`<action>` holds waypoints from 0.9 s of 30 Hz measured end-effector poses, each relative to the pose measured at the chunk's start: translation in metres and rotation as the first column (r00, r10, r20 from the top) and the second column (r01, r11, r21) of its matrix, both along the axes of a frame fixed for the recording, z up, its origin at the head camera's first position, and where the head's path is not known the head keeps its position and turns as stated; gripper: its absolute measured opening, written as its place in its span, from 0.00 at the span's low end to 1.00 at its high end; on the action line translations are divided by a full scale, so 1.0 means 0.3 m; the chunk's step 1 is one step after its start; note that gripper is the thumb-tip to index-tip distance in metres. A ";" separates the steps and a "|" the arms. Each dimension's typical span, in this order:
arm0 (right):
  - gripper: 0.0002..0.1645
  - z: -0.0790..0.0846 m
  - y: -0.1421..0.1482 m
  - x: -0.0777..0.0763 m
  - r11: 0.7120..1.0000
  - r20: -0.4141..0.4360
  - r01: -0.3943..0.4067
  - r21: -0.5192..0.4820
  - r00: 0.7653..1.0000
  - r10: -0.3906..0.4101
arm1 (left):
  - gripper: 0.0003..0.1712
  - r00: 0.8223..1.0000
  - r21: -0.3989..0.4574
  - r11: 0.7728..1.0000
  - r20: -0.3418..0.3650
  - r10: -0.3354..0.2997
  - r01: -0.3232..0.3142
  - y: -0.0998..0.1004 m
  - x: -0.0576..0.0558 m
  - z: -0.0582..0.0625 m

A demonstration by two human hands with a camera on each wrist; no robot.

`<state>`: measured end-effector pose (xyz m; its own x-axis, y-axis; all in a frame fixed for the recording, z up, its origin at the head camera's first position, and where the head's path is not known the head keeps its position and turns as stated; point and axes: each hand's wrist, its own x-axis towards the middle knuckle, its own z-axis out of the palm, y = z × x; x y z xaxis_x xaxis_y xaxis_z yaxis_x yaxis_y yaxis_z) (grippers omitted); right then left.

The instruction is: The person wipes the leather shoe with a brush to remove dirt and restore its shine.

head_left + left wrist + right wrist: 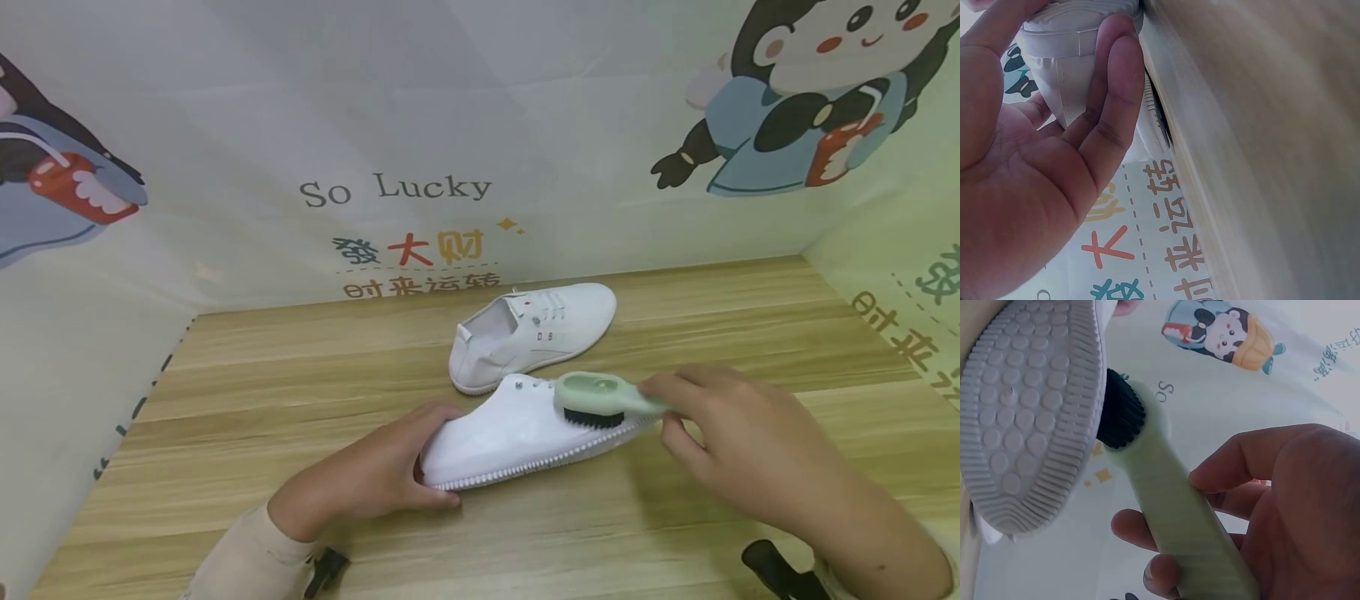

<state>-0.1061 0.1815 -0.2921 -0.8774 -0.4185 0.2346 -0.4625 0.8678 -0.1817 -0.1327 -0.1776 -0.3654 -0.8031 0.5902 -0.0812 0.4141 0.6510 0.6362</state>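
In the head view my left hand (390,458) grips the heel of a white shoe (487,442), thumb below and fingers behind it. The shoe is tilted, its ridged sole edge facing me; the right wrist view shows the dotted sole (1029,419) of its toe end. My right hand (735,442) holds a pale green brush (596,392) by its handle. Its dark bristles (1121,411) lie against the side of the shoe near the toe. Fingers wrap around the heel (1063,75) in the left wrist view.
A second white shoe (555,325) stands just behind, toe to the right. Both are over a wood-grain tabletop (300,367). Printed light sheets (405,108) with cartoon figures and lettering rise at the back and both sides. Black straps or mounts (780,571) show near my wrists.
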 end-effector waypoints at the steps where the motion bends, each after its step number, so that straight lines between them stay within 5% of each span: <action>1: 0.17 0.003 0.005 -0.002 1.000 0.004 0.007 0.006 1.000 -0.007 | 0.47 1.000 0.000 1.000 -0.001 0.000 0.000 0.000 0.000 0.000; 16: 0.17 0.026 0.052 -0.019 0.997 0.049 0.063 0.050 0.997 -0.066 | 0.47 1.000 -0.008 1.000 0.003 0.003 -0.003 0.000 -0.003 -0.002; 27: 0.17 0.001 0.009 -0.013 1.000 0.044 0.010 0.001 0.999 -0.010 | 0.47 1.000 -0.010 1.000 -0.003 0.002 -0.002 -0.002 -0.003 -0.005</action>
